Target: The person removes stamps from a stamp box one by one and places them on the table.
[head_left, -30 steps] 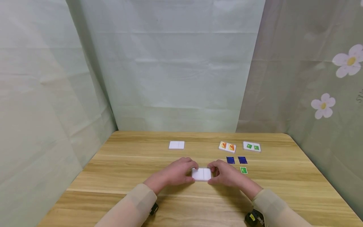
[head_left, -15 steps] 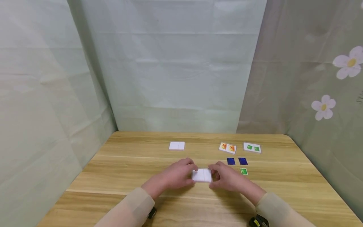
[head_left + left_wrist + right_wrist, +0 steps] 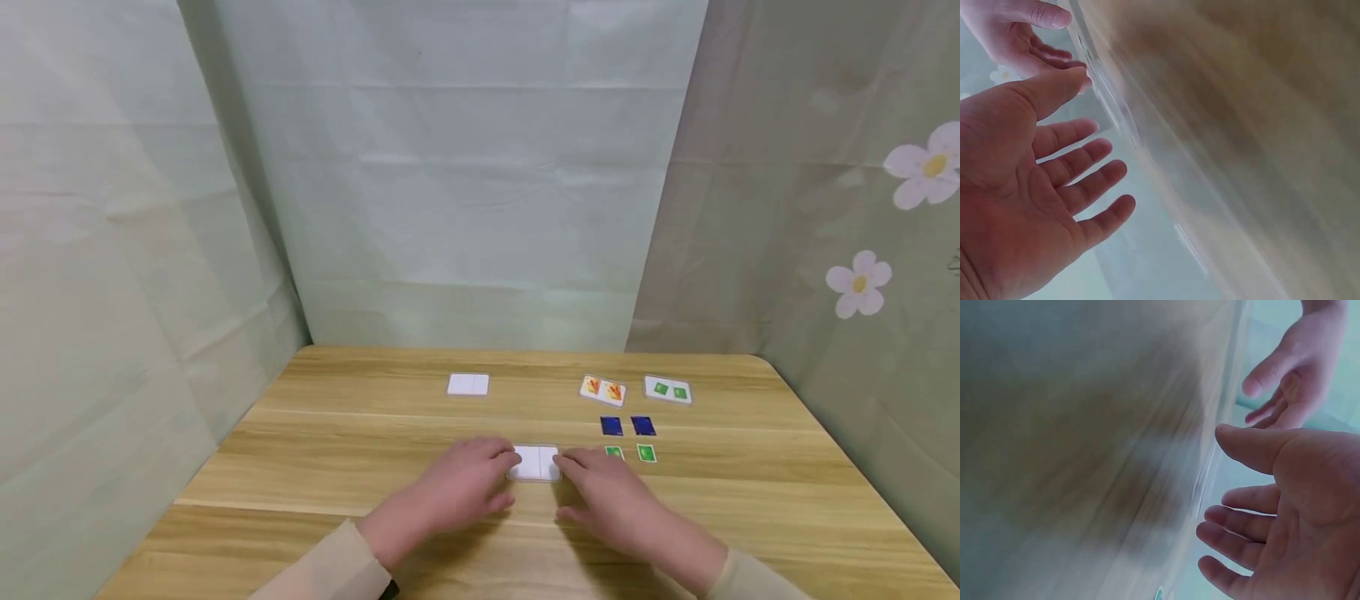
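A white two-panel card with a clear edge (image 3: 538, 463) lies on the wooden table (image 3: 360, 467) between the two hands. To its left is the left hand (image 3: 467, 483), fingertips right at the card's left side and thumb apart from it. On the other side, the right hand (image 3: 617, 500) has its fingertips at the right edge, with the thumb lowered nearer the person. Both wrist views show loosely spread fingers and nothing gripped, on the left hand (image 3: 1022, 169) and the right hand (image 3: 1310, 512) alike.
At the back lie a blank white two-panel card (image 3: 468, 384), a card with orange pictures (image 3: 603, 390) and one with green squares (image 3: 668, 389). Two dark blue squares (image 3: 611, 426) and two small green squares (image 3: 647, 453) sit beyond the right hand. Cloth hangs behind the table.
Both hands have loosened from the white card and drawn slightly back toward the person, thumbs off its near corners. A second green square has come into view beyond the right hand.
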{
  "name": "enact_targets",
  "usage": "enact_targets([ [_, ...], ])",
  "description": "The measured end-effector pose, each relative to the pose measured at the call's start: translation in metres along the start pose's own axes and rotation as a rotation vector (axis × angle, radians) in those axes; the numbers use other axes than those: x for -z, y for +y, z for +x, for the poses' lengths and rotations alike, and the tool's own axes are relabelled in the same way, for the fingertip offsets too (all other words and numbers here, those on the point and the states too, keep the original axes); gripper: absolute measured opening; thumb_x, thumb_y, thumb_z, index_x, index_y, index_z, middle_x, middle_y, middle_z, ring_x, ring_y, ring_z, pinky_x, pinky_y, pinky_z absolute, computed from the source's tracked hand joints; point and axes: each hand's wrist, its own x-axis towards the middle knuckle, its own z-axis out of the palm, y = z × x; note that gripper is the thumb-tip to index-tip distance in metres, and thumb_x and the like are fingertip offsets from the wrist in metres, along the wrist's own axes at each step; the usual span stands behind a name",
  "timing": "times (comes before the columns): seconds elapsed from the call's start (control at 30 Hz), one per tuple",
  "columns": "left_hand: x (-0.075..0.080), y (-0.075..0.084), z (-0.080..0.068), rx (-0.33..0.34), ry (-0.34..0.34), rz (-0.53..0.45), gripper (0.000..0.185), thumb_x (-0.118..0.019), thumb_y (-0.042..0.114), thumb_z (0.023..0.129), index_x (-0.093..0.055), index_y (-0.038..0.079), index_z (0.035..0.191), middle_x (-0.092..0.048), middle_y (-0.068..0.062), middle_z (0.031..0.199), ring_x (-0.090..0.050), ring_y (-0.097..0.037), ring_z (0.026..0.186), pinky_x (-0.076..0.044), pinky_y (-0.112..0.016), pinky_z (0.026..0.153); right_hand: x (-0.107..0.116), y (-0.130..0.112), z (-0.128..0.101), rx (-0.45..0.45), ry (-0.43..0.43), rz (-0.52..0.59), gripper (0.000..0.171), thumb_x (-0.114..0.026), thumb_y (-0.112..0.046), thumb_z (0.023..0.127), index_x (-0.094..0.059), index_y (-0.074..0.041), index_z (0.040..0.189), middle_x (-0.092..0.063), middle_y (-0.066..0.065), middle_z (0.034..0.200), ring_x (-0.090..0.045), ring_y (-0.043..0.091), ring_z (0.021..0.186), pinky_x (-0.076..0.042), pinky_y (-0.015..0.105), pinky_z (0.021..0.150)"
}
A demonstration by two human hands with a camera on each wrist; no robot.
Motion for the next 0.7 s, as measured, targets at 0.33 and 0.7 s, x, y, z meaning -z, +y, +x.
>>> enact_targets([
  [0.33,0.007,0.019,-0.015,-0.024,-0.022,0.087,0.057,-0.083,0.044,0.099,-0.069,0.013,0.145,-0.068,-0.003,0.146,-0.062,-0.023,0.137,-0.05,-0.05,0.114,-0.001,-0.009,-0.015,0.064,-0.023,-0.063,0.067,-0.09,-0.036,0.094,-0.067,-0.002,0.147,-0.067,0.013,0.147,-0.061,0.036,0.135,-0.045,0.064,0.116],
  [0.7,0.004,0.02,-0.015,-0.04,-0.034,0.109,0.058,-0.083,0.048,0.098,-0.069,0.015,0.144,-0.07,-0.002,0.143,-0.061,-0.021,0.138,-0.048,-0.051,0.117,-0.005,-0.007,-0.016,0.078,-0.031,-0.097,0.063,-0.088,-0.038,0.095,-0.069,-0.004,0.145,-0.067,0.012,0.147,-0.061,0.034,0.138,-0.043,0.065,0.118],
])
